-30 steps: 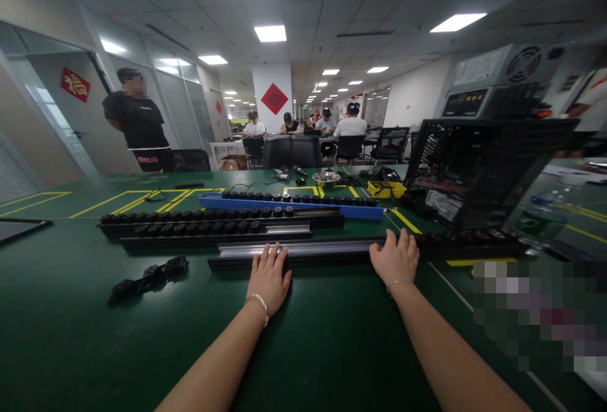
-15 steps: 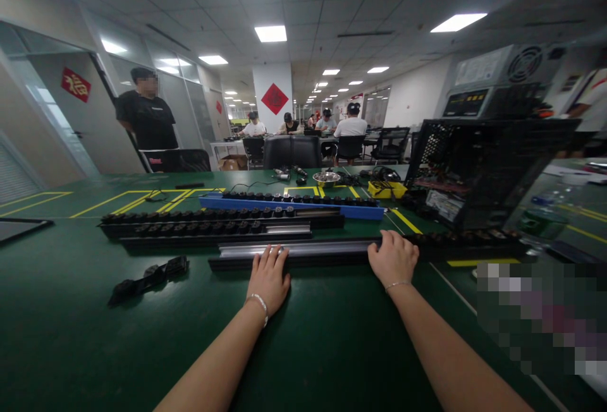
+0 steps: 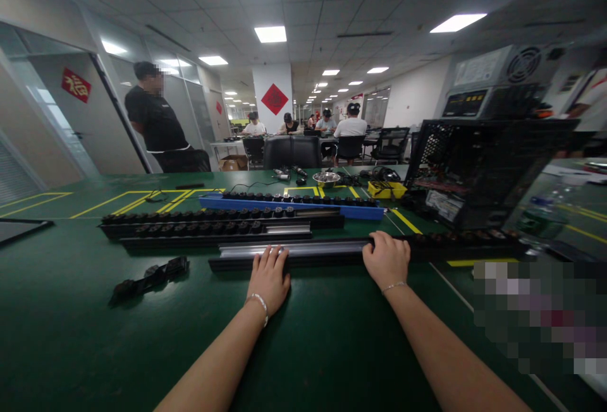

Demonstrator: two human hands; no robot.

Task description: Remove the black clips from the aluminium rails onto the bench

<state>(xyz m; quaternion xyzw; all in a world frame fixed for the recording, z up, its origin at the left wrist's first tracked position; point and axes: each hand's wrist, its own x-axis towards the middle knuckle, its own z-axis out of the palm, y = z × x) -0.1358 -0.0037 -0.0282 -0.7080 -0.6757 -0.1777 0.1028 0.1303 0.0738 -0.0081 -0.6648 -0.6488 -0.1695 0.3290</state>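
A long black roller track (image 3: 327, 250) with a bare silvery channel lies across the table in front of me. My left hand (image 3: 269, 276) rests on its left part, fingers stretched over the channel and thumb on the near side. Farther right, my right hand (image 3: 387, 260) is closed over the track, fingers curled across the top; what lies beneath them is hidden. Black rollers (image 3: 465, 239) line the track to the right of that hand. Behind are two more black roller tracks (image 3: 199, 230) and a blue one (image 3: 294, 205). A loose black roller strip (image 3: 149, 279) lies at left.
An open computer case (image 3: 497, 165) with power supplies (image 3: 497, 64) on top stands at right, beside a plastic bottle (image 3: 543, 216). A metal bowl (image 3: 326, 177), a yellow box (image 3: 386, 189) and cables lie at the back. A person (image 3: 154, 121) stands beyond the table.
My right hand has slid slightly left along the track. My left hand has stayed in place. The standing person has shifted a little to the right and turned.
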